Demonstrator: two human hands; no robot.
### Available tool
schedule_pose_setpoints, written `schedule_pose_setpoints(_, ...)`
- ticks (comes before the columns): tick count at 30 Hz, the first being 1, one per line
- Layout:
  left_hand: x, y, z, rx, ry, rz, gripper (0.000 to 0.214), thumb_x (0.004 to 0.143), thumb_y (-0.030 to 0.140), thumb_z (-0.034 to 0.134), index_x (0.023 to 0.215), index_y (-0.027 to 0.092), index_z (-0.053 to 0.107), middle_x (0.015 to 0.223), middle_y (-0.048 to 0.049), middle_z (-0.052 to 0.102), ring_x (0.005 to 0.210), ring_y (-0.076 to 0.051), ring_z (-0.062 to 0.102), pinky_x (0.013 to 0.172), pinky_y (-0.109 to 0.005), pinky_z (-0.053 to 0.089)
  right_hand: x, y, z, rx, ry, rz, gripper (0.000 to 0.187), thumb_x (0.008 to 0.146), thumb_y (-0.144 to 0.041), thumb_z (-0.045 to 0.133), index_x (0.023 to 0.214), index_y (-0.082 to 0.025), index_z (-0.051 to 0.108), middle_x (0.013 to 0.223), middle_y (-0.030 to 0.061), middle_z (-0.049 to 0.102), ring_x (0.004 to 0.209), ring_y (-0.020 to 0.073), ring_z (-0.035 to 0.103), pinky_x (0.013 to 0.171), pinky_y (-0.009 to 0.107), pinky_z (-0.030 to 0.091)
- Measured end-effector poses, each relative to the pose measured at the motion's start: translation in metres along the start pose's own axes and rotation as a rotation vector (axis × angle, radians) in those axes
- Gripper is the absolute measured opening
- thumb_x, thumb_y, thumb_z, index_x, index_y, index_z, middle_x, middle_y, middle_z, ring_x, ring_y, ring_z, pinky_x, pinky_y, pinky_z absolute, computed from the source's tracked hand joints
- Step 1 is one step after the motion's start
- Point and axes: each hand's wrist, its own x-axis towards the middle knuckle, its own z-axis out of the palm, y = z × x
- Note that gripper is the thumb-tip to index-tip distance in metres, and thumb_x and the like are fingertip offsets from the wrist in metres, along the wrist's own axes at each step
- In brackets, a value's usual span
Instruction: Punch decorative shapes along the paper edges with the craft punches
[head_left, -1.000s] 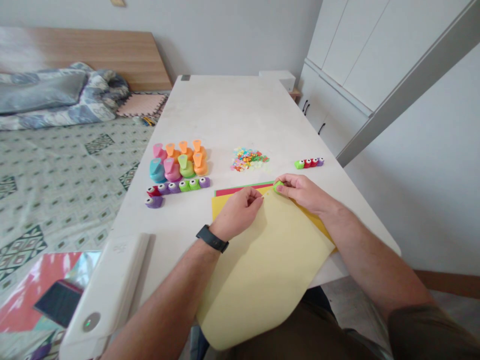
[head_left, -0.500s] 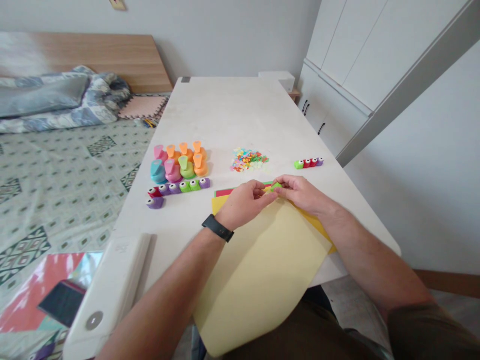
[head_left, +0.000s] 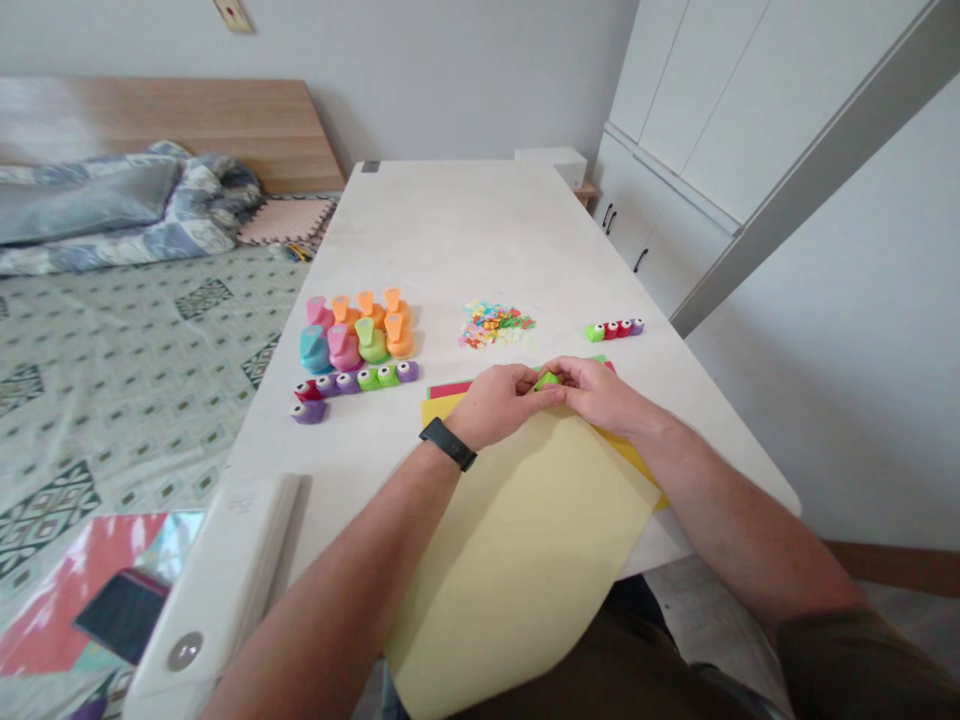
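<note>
At the top edge of a pale yellow sheet of paper, a small green craft punch sits between my two hands. My left hand, a black band on its wrist, is closed around the punch's left side, thumb along the near side. From the right, my right hand is closed on the same punch, fingers curled over it. The sheet slopes down over the table's front edge toward my lap. Beneath it lie deeper yellow sheets and a red sheet. My fingers hide much of the punch and paper edge.
Large coloured punches and a row of small ones stand at the left. Paper cutouts lie heaped mid-table. Several small punches line up at right. A long white device lies at the left edge.
My hands have drawn closer together around the green punch, my left hand shifting slightly right. The camera view has tilted a little.
</note>
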Motion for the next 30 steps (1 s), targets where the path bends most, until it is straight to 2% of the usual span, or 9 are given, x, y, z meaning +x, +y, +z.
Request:
schedule_pose_setpoints(9, 0.001, -0.010, 0.002, -0.105, 0.000, -0.007, 0.049, 0.080, 0.064, 0.070, 0.093, 0.017, 0.074, 0.075, -0.0018, 0.068, 0.064, -0.014, 0.054, 0.054, -0.025, 0.035, 0.001, 0.002, 0.002, -0.108, 0.027, -0.024, 0.023, 0.082, -0.020, 0.064, 0.104, -0.021, 0.071, 0.096, 0.0039, 0.076, 0.083, 0.0201, 0.067, 0.073, 0.032, 0.051)
schedule_pose_setpoints(14, -0.001, -0.014, 0.002, -0.207, -0.032, -0.028, 0.053, 0.078, 0.065, 0.072, 0.100, 0.017, 0.073, 0.089, -0.0051, 0.074, 0.074, -0.016, 0.062, 0.062, -0.026, 0.043, 0.000, 0.002, 0.003, -0.051, 0.016, -0.011, 0.024, 0.085, -0.026, 0.066, 0.107, -0.022, 0.071, 0.094, 0.0038, 0.074, 0.084, 0.0200, 0.067, 0.074, 0.032, 0.051)
schedule_pose_setpoints(19, -0.007, -0.010, -0.003, -0.090, -0.005, 0.006, 0.046, 0.081, 0.057, 0.072, 0.102, 0.017, 0.073, 0.075, 0.0000, 0.066, 0.064, -0.013, 0.052, 0.055, -0.026, 0.034, -0.002, -0.004, 0.003, 0.021, 0.048, 0.067, 0.024, 0.088, -0.039, 0.068, 0.103, -0.021, 0.070, 0.095, 0.0049, 0.073, 0.082, 0.0204, 0.065, 0.071, 0.032, 0.050)
schedule_pose_setpoints(23, -0.009, -0.011, -0.005, -0.039, 0.033, -0.021, 0.029, 0.085, 0.044, 0.068, 0.094, 0.016, 0.070, 0.073, 0.0012, 0.062, 0.063, -0.012, 0.051, 0.056, -0.025, 0.034, -0.002, -0.010, 0.000, 0.163, 0.084, 0.140, 0.030, 0.084, -0.047, 0.073, 0.099, -0.021, 0.068, 0.087, 0.0019, 0.070, 0.074, 0.0172, 0.061, 0.066, 0.030, 0.047)
schedule_pose_setpoints(30, -0.012, -0.016, -0.005, -0.025, 0.027, -0.031, 0.023, 0.087, 0.040, 0.064, 0.092, 0.018, 0.067, 0.070, 0.0024, 0.060, 0.060, -0.012, 0.050, 0.055, -0.024, 0.035, 0.001, -0.010, -0.003, 0.248, 0.122, 0.115, 0.037, 0.079, -0.050, 0.078, 0.096, -0.019, 0.067, 0.080, -0.0013, 0.064, 0.070, 0.0133, 0.054, 0.065, 0.027, 0.041)
